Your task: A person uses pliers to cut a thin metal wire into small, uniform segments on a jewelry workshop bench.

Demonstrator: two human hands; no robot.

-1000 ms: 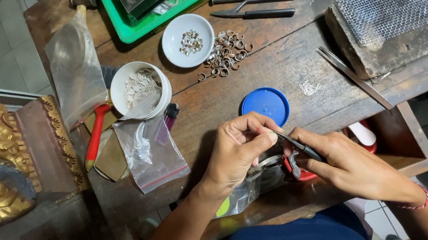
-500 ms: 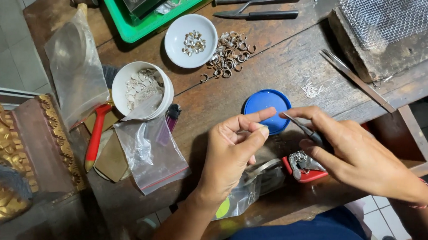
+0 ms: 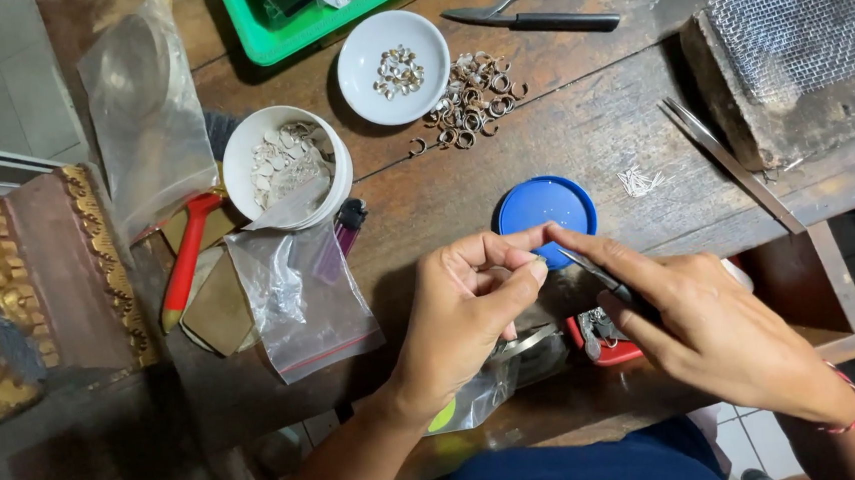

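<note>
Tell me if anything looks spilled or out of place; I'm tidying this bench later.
A heap of small metal rings lies loose on the wooden table beside the white dish, not in it. A few thin wire bits lie scattered by the blue lid.

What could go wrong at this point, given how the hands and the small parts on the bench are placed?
The left hand pinches something too small to make out, met by the tweezers in the right hand, close to the table's near edge: a slip might drop it to the floor. The loose rings lie unboxed beside the white dish, so a sweeping sleeve or hand could scatter them.
</note>
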